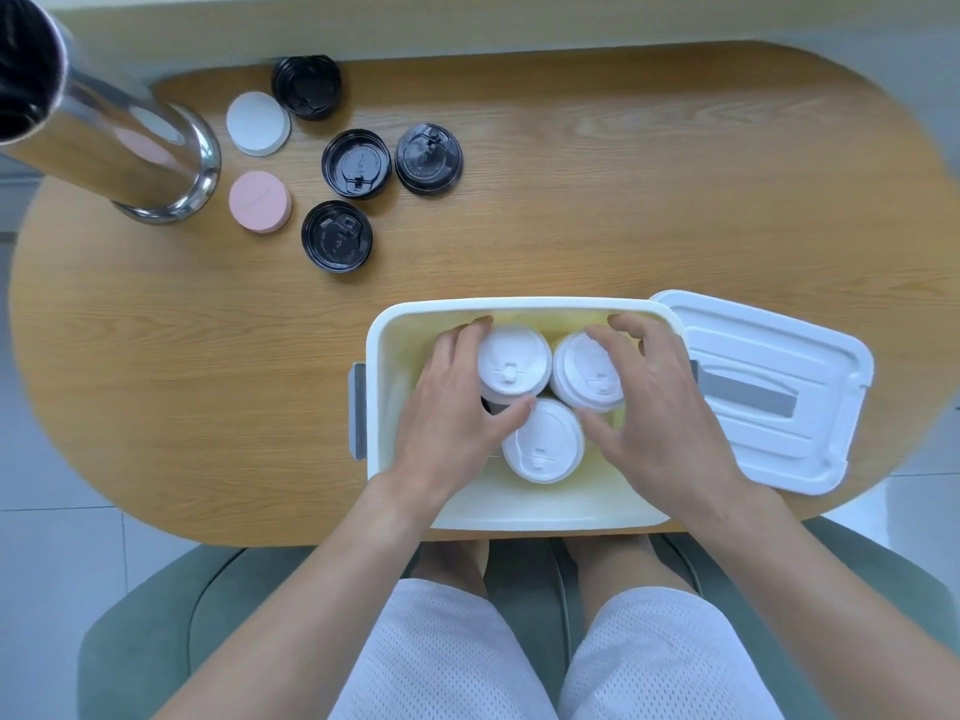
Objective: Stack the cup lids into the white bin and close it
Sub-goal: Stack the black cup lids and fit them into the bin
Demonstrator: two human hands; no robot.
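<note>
Both hands reach down into the open white rectangular plastic bin (382, 350). The left hand (457, 402) has its grip spread around the far-left white round plastic cup lid (513, 367), fingers curled over its far rim and thumb at its near edge; whether it actually squeezes the lid I cannot tell. The right hand (657, 418) has its grip spread over the far-right white cup lid (584, 374), fingertips at the far rim and thumb near the lid's near edge. A third white cup lid (543, 441) sits nearer, between the two thumbs, just touching the other two. The three fill the middle of the bin, with bare floor left along its left wall and near wall.

The bin stands at the near edge of the oval wooden counter (571, 200), slightly overhanging it. Its white flat plastic cover (769, 387) lies just beside the bin's right wall, close to the counter's right edge.

Well apart, at far left, four black round cup lids (356, 164) lie loose with a white disc lid (258, 123) and a pink disc lid (260, 201), near a shiny metal cylinder (130, 142). The counter between them and the bin is bare.
</note>
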